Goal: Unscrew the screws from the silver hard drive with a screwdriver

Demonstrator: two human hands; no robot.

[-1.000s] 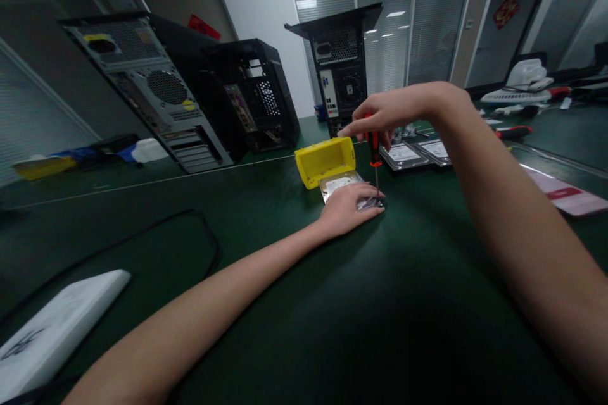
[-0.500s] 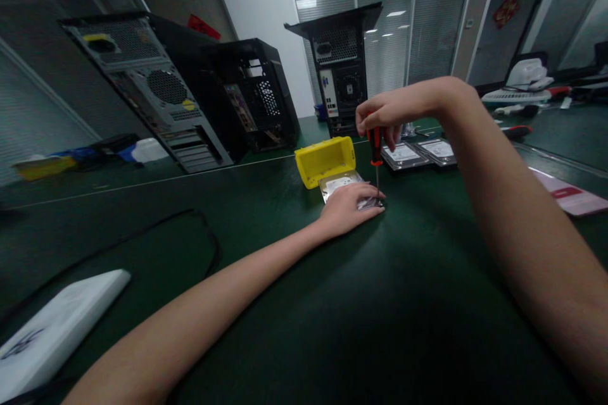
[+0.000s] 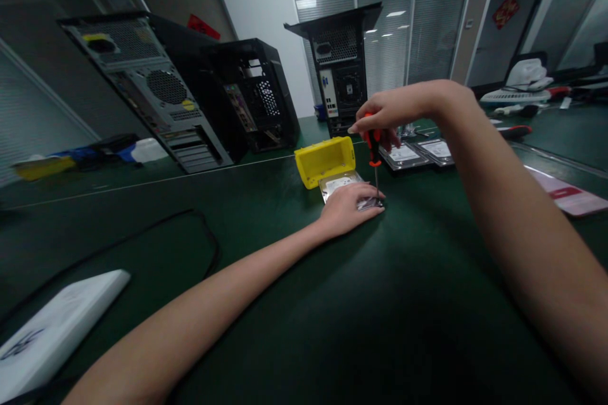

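My left hand (image 3: 344, 209) lies over a silver hard drive (image 3: 334, 184) on the green table, thumb and fingers gripping its near end. In my right hand (image 3: 394, 115), raised above it, is a red and black screwdriver (image 3: 374, 150). Its shaft points almost straight down, the tip meeting the drive's right end between my left thumb and fingers. My hand hides much of the drive, and the tip's exact contact is too small to make out. Just behind the drive, a yellow plastic bin (image 3: 327, 157) rests on its side with a few small bits inside.
Two more hard drives, one left (image 3: 403, 156) and one right (image 3: 437, 149), lie beyond my right hand. Computer cases, including a black one (image 3: 349, 76), stand at the back. A white box (image 3: 61, 323) and a black cable (image 3: 142, 232) are at left, a pink-and-white sheet (image 3: 567, 190) at right.
My right hand's fingers have shifted on the screwdriver handle, one fingertip now reaching further left. The handle leans slightly more to the left. My left hand and the hard drive stay put.
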